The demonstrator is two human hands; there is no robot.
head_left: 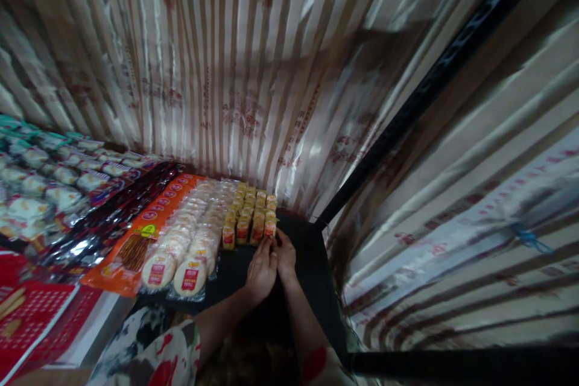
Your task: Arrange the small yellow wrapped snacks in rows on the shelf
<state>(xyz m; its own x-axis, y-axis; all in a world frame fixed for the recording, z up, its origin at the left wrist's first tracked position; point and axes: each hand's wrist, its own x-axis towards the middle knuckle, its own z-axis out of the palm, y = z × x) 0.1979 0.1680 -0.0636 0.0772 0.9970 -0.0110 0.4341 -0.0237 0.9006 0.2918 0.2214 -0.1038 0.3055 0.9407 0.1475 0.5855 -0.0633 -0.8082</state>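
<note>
Both my hands meet at the front of several rows of small yellow snack packs (pixel 251 211) with red labels, laid on a black shelf (pixel 312 265). My left hand (pixel 261 268) reaches forward with its fingers curled against the front packs. My right hand (pixel 286 256) lies beside it, fingers bent down at the same spot. What, if anything, the fingers pinch is hidden between the two hands. To the left of the yellow packs lie rows of round pale cakes (pixel 190 241) in clear wrappers with red labels.
Further left lie an orange snack packet (pixel 140 235), dark shiny packets (pixel 122 205) and white-and-green wrapped goods (pixel 49 175). A red basket (pixel 31 319) sits at lower left. Striped foil sheeting (pixel 253 66) hangs behind and to the right, with a black frame bar (pixel 407 114).
</note>
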